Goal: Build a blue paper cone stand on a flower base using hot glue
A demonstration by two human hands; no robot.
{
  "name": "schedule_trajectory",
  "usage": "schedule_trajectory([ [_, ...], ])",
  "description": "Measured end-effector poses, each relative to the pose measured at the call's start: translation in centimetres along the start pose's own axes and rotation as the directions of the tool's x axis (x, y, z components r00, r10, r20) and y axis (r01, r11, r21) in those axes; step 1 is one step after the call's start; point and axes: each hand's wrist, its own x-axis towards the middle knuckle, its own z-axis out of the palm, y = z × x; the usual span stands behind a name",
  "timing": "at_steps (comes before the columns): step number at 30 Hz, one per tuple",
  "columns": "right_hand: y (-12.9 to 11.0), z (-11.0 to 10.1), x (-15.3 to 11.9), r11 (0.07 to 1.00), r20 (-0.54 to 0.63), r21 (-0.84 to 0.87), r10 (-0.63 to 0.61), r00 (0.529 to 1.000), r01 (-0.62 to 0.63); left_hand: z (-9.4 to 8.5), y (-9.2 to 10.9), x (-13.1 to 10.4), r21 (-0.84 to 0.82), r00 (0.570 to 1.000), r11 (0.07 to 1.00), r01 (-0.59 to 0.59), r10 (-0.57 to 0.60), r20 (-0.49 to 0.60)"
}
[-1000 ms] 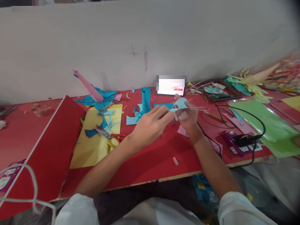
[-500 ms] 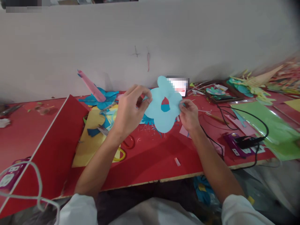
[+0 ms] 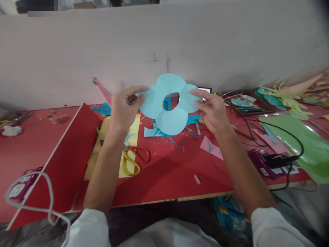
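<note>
A light-blue paper flower (image 3: 171, 122) with rounded petals and a hole in its middle is held up above the red table. My left hand (image 3: 125, 108) pinches its left petal between thumb and fingers. On the other side, my right hand (image 3: 212, 108) grips the right petal the same way. Through the hole, bits of blue and red show. Below my left forearm lie scissors (image 3: 133, 161) with one red and one yellow handle, resting partly on yellow paper (image 3: 136, 128). Blue paper scraps (image 3: 151, 132) lie under the flower.
A red upright divider (image 3: 69, 161) stands at the left. Pink paper (image 3: 212, 147), a purple device (image 3: 264, 164) with black cables, green sheets (image 3: 303, 144) and a dark tray (image 3: 253, 106) lie to the right. A pink cone (image 3: 102, 90) stands near the wall.
The flower has moved left and turned flatter toward me, its petals spread wider. My left hand, earlier beside the left petal, now pinches it. My right hand has risen slightly.
</note>
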Motion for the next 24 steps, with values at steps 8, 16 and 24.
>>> schedule_trajectory([
  [8,1.3,0.0,1.0,0.988,0.181,-0.031,0.157,0.971,-0.154,0.0,-4.2,-0.8,-0.213,0.968,0.945,0.248,-0.237,0.077],
  [16,4.0,0.0,0.2,0.973,0.231,-0.087,0.226,0.946,-0.212,1.0,-8.3,-2.8,-0.086,0.937,0.939,0.332,-0.318,0.147],
  [24,8.0,-0.4,-1.1,0.940,0.256,-0.263,0.284,0.924,-0.216,1.8,-12.0,-4.9,0.039,0.894,0.920,0.391,-0.389,0.220],
])
